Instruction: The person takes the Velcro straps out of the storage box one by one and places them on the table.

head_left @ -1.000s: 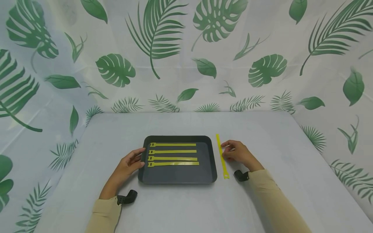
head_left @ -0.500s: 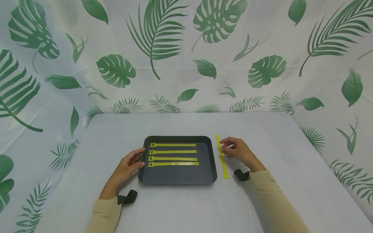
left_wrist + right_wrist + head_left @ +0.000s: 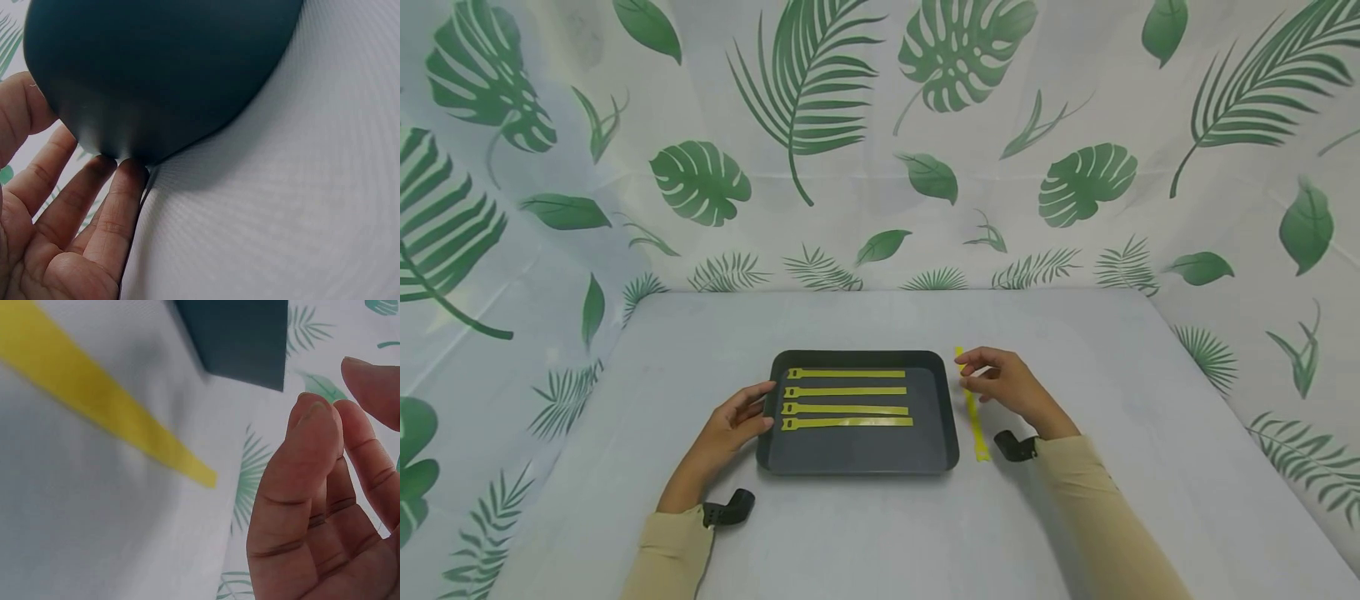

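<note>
Several yellow hook-and-loop cable ties [image 3: 850, 391] lie side by side in a dark grey tray [image 3: 857, 458], their slotted heads to the left. Another yellow cable tie [image 3: 976, 429] rests lengthwise on the table to the right of the tray. My left hand [image 3: 730, 425] touches the tray's left side; the left wrist view has its fingertips [image 3: 128, 172] against the outer wall, fingers fairly straight. Over the far half of the loose tie hovers my right hand [image 3: 1011, 385], its fingers loosely bent. In the right wrist view the tie is apart from the fingers [image 3: 287, 487], which hold nothing.
A white cloth covers the table [image 3: 865, 542]. Behind it and at both sides hangs a white curtain [image 3: 850, 192] with green leaf prints. Each wrist carries a small black camera, one on the left [image 3: 730, 508] and one on the right [image 3: 1015, 446].
My right hand has moved slightly left and away from me, from beside the loose tie to over its far half. The left hand, tray and ties have stayed put.
</note>
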The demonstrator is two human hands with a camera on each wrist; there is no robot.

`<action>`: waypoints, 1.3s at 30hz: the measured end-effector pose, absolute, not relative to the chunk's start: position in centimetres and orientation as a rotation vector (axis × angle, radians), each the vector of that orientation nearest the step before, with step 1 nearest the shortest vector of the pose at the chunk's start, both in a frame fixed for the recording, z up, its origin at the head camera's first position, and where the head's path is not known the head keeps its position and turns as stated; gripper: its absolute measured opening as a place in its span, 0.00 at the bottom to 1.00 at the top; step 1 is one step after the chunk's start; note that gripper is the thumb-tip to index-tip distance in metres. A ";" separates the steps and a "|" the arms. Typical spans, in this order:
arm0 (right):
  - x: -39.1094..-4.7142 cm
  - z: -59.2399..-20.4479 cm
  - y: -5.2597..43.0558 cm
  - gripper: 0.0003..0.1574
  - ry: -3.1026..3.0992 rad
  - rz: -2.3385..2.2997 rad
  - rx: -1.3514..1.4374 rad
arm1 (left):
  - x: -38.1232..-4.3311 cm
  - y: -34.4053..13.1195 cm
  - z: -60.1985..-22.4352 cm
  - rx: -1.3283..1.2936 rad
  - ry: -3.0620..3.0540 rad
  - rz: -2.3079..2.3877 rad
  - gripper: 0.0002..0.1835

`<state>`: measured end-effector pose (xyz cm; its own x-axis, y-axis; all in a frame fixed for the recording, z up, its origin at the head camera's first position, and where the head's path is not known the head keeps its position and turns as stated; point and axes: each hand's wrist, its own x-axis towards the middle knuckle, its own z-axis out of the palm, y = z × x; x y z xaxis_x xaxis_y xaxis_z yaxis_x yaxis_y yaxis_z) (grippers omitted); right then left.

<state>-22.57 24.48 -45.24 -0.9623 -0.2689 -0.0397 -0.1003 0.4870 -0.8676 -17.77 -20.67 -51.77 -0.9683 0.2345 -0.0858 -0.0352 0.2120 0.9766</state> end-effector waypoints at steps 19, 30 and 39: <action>-23.1 -44.1 22.8 0.23 2.498 -1.488 -0.454 | -17.8 -20.8 -51.9 0.163 2.258 1.839 0.35; -23.3 -43.5 21.3 0.25 2.465 -1.491 -0.489 | -18.0 -20.8 -51.8 0.172 2.261 1.830 0.35; -23.5 -43.4 19.7 0.25 2.418 -1.501 -0.542 | -18.0 -20.8 -51.9 0.190 2.259 1.837 0.35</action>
<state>-23.47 19.75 -43.36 -0.9014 -0.4329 -0.0110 -0.1824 0.4025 -0.8971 -18.02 -20.83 -51.88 -0.9668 0.2389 -0.0909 -0.0402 0.2089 0.9771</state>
